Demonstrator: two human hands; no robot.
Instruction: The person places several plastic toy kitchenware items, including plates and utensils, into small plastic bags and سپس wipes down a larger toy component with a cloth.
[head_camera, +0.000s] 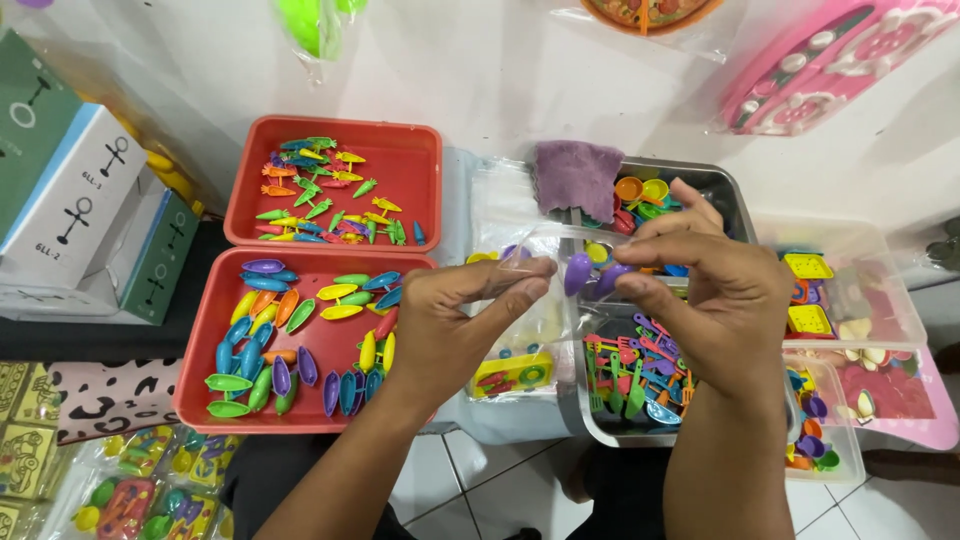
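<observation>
Two Hands, One Clear Bag at Chest Height

Head view: we hold a small clear plastic bag between both hands above the work area. Our left hand pinches the bag's left edge between thumb and forefinger, apparently to keep the mouth taut. Our right hand pinches small purple toy pieces at the bag's opening, remaining fingers loosely curled. Supplies sit within reach on either side. To the left, the near red tray holds boat-shaped pieces sorted apart from the carrot-shaped pieces in the far red tray. To the right, a clear bin holds toy utensils, and a metal tray holds small bowls beside a purple cloth.
</observation>
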